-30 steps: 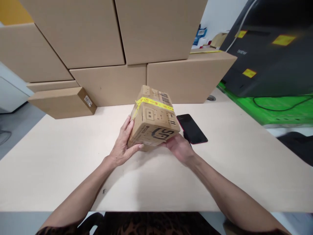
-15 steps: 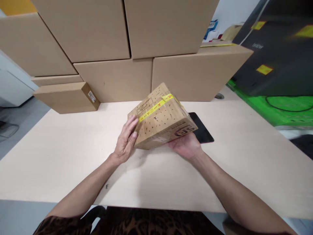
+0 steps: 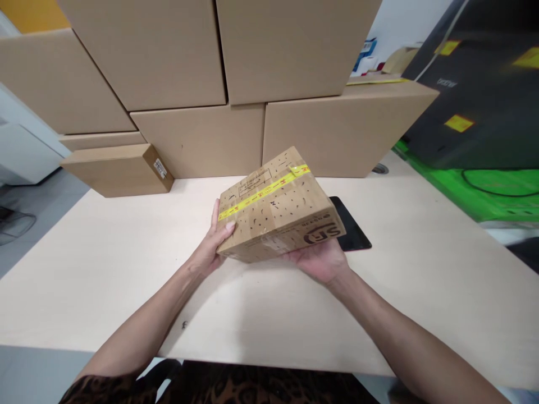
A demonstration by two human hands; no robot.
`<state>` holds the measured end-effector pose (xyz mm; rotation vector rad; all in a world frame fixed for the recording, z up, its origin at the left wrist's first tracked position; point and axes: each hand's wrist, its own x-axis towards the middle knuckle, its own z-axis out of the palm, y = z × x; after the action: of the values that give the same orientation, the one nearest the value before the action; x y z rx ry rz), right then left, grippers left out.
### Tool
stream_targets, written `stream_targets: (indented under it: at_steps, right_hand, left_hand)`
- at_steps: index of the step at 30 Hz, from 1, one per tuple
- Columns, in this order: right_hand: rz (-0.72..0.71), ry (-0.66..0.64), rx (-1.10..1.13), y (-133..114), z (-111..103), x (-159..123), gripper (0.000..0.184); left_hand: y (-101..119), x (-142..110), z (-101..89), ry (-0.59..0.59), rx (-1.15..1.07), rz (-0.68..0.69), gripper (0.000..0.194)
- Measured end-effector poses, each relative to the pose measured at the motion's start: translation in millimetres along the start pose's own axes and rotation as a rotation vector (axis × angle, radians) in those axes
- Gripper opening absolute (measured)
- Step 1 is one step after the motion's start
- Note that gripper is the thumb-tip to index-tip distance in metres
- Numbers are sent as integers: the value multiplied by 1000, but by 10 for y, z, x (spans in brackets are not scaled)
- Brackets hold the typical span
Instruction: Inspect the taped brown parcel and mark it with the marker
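Both my hands hold a brown cardboard box tilted above the table. A yellow tape strip runs across its speckled top, and a black logo marks its near side. My left hand grips the left end, thumb on the near top corner and the other fingers partly hidden behind. Beneath the right part of the near side, my right hand supports the box; its fingertips are hidden under the cardboard. A flat black tablet-like slab lies on the table just beyond my right hand, partly covered by the box.
Large cardboard boxes are stacked along the back of the pale table. A flatter carton with a label sits at the back left. To the right stand a dark machine with yellow labels and a green surface.
My left hand has shifted from resting on the box's left edge to gripping around its end. The box has tipped slightly flatter, and its left end has moved a little left.
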<state>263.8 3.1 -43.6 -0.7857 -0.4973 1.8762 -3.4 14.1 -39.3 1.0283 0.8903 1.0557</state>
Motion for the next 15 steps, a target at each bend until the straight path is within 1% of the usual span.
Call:
stream_targets:
  at_steps: [2,7,11,13,15]
  right_hand:
    - [1,-49,6,19,-1,-5,45]
    - [27,-124,62,44,-77,15,37]
    - [56,-192,130,48,-126,12,35]
    - [55,-166,120,36,-107,2,38]
    - [60,-98,79,-2,-76,-3,42]
  left_hand:
    - [19,-10,27,0,-84,-64,99]
    - [24,-41,53,-68,-276,-216,66]
    - [91,-83,109,-54,-435,-296,58]
    - [152,-94,144,-8,-469,-286,55]
    - [222,-91,159,53,-443,-260,52]
